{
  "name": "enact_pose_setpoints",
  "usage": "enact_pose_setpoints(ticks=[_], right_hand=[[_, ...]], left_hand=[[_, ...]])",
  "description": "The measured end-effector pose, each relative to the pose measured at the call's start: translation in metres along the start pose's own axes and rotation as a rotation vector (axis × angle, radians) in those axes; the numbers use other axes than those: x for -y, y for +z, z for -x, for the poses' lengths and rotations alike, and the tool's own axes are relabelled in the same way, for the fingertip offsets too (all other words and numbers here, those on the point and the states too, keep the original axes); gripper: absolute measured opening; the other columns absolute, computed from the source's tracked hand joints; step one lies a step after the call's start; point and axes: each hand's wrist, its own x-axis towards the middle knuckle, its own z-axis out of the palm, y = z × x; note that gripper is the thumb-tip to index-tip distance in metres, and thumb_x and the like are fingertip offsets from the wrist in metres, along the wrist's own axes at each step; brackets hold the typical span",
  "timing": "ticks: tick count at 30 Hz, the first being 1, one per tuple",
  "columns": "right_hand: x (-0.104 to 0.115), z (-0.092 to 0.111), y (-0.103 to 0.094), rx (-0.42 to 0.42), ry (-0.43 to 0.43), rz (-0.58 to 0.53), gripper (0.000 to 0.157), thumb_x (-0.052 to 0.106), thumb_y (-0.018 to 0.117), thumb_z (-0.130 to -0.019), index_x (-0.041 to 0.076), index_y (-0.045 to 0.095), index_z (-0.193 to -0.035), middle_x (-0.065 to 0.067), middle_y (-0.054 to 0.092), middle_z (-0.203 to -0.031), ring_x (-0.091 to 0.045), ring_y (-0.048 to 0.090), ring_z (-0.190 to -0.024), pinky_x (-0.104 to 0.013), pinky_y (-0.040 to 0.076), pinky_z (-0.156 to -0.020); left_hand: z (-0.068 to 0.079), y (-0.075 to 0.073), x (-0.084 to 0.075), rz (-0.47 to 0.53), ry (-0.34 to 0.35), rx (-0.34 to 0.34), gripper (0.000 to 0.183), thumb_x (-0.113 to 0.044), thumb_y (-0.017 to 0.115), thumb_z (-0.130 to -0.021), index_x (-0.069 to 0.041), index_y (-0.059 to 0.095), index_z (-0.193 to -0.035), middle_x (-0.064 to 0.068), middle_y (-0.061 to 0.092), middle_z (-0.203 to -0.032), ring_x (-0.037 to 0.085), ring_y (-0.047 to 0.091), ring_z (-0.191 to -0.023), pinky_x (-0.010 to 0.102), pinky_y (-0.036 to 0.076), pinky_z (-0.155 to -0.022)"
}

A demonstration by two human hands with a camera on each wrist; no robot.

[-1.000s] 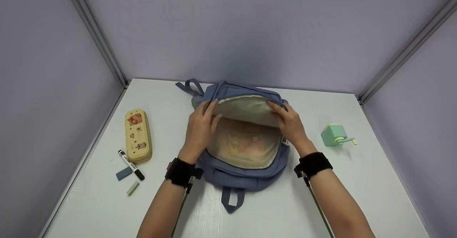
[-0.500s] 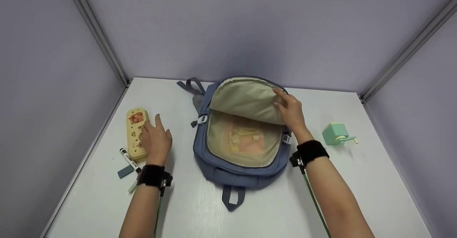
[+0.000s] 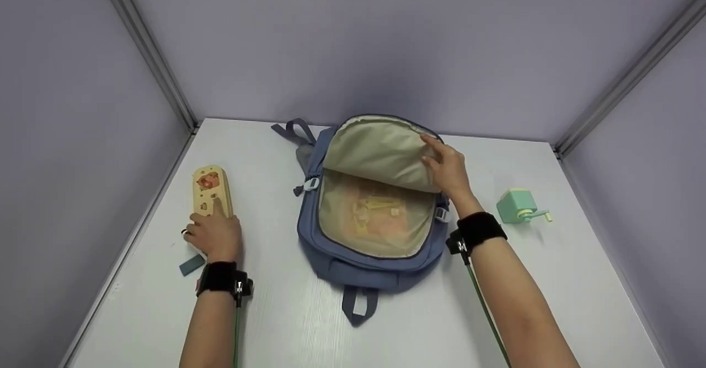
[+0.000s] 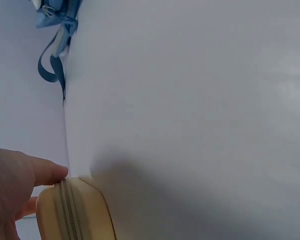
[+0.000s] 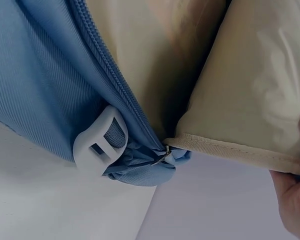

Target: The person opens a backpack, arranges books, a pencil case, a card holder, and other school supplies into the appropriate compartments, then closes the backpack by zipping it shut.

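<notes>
A blue backpack (image 3: 375,274) lies on the white table with its compartment unzipped. My right hand (image 3: 451,175) grips the edge of the beige-lined flap (image 3: 380,147) and holds it up; in the right wrist view the flap (image 5: 245,95) stands away from the zip. Orange and yellow things (image 3: 380,213) show dimly behind the lining. My left hand (image 3: 216,235) is over the lower part of the yellow pencil case (image 3: 209,180), thumb along one side and fingers across it. In the left wrist view the zip of the pencil case (image 4: 75,215) faces the camera. A marker is mostly hidden under this hand.
A blue eraser-like block (image 3: 192,265) lies left of my left wrist. On the right stands a green pencil sharpener (image 3: 517,206) with a crank. Walls (image 3: 353,42) enclose the table's back and sides.
My left hand has left the backpack flap and moved left onto the pencil case. The flap is folded further back, with my right hand still on it.
</notes>
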Motion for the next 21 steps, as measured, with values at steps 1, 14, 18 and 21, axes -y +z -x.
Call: enact_pose_setpoints(ticks=[1, 14, 18, 21], right_hand=[[0.000, 0.000, 0.000, 0.001, 0.001, -0.002, 0.049, 0.005, 0.071, -0.088, 0.015, 0.062, -0.135, -0.014, 0.062, -0.128, -0.033, 0.055, -0.120, -0.044, 0.039, -0.104], [0.000, 0.005, 0.003, 0.001, -0.009, 0.014, 0.049, 0.006, 0.071, -0.088, 0.016, 0.062, -0.135, -0.011, 0.061, -0.131, -0.032, 0.054, -0.122, -0.043, 0.038, -0.105], [0.001, 0.005, 0.004, 0.003, -0.009, 0.011, 0.049, 0.005, 0.071, -0.088, 0.016, 0.062, -0.135, -0.014, 0.066, -0.120, -0.031, 0.060, -0.107, -0.041, 0.044, -0.095], [0.001, 0.005, 0.005, 0.002, -0.011, 0.013, 0.049, 0.005, 0.071, -0.088, 0.016, 0.062, -0.135, -0.015, 0.067, -0.111, -0.029, 0.056, -0.087, -0.039, 0.043, -0.082]], left_hand=[[-0.001, -0.001, -0.001, -0.004, 0.002, 0.010, 0.056, -0.020, 0.062, -0.093, -0.008, 0.044, -0.145, 0.048, 0.035, -0.128, 0.064, 0.039, -0.115, 0.071, 0.023, -0.098], [0.001, 0.003, -0.006, 0.085, 0.080, -0.069, 0.048, -0.013, 0.066, -0.090, -0.005, 0.055, -0.136, 0.043, 0.046, -0.113, 0.057, 0.049, -0.101, 0.067, 0.044, -0.077], [0.006, 0.001, -0.019, 0.145, 0.156, -0.129, 0.048, -0.014, 0.069, -0.090, -0.005, 0.057, -0.135, 0.043, 0.044, -0.117, 0.057, 0.048, -0.103, 0.066, 0.045, -0.077], [0.014, -0.008, -0.036, 0.208, 0.235, -0.183, 0.048, -0.015, 0.071, -0.089, -0.006, 0.059, -0.134, 0.042, 0.044, -0.120, 0.055, 0.046, -0.105, 0.064, 0.045, -0.078]])
